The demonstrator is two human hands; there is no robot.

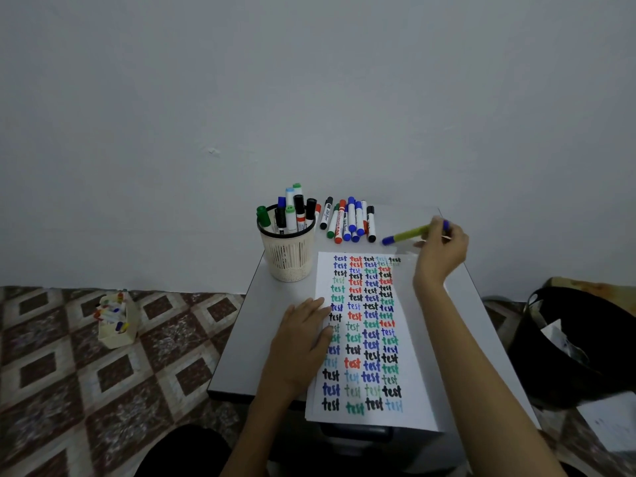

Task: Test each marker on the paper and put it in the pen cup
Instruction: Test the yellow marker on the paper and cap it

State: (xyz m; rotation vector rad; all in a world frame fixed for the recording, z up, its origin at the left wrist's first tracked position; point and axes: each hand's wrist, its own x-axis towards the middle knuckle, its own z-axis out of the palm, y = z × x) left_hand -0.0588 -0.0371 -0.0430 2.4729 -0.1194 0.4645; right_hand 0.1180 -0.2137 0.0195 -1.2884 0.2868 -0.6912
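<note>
The right hand pinches a yellow-green marker with blue ends by its rear. The front end pokes out left of the grip, just past the top corner of the long white paper sheet filled with coloured "test" words. The left hand lies flat and straight-fingered on the sheet's edge, nearer me than the grip, likely pinning it for writing. Further left of the grip lie loose markers, then the cream mesh pen cup, part-filled.
</note>
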